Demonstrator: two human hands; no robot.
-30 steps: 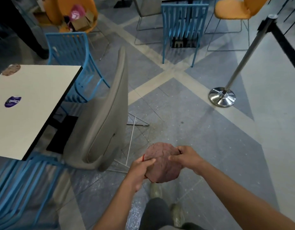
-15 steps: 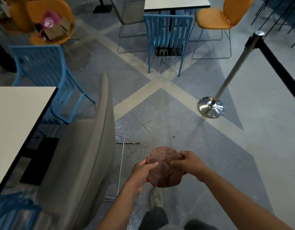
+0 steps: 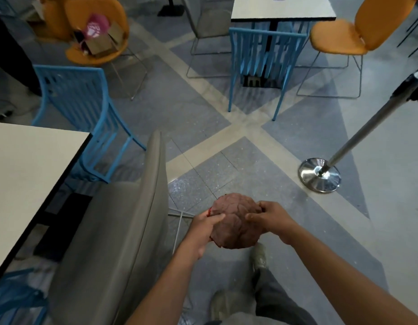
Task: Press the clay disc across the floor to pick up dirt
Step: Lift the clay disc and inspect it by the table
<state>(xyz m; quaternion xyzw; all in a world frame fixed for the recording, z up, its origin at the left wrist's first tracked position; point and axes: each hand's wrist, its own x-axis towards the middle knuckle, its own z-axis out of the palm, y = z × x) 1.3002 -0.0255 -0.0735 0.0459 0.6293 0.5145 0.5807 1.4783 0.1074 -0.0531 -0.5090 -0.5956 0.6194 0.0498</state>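
One clay disc (image 3: 236, 222), brown-red and roundish w/ a lumpy, cracked surface and an uneven rim, is held in the air in front of the person. It is above the floor (image 3: 285, 141) and does not touch it. Two hands carry it. The left hand (image 3: 204, 227) grips the left rim, thumb laid over the top face, the other fingers hidden behind the clay. The right hand (image 3: 270, 218) grips the right rim w/ curled fingers. A small red bit (image 3: 209, 211) shows at the left rim; I cannot tell what it is. Below are 2 pale shoes (image 3: 259, 256).

Furniture, counted:
- 2 tables (image 3: 27, 172) w/ light, flat tops, one at left and one at top.
- 3 blue chairs (image 3: 79, 102) of slatted metal.
- 2 grey chairs (image 3: 123, 219) w/ smooth shells, the near one just left of the hands.
- At least 2 orange chairs (image 3: 339, 36) on thin wire legs.

The orange one at top left holds on its seat a cardboard box (image 3: 97, 44) and a pink item (image 3: 96, 25). At right stands 1 barrier post (image 3: 358, 136), a metal pole on a round, shiny base. The floor is speckled grey stone w/ beige bands which cross.
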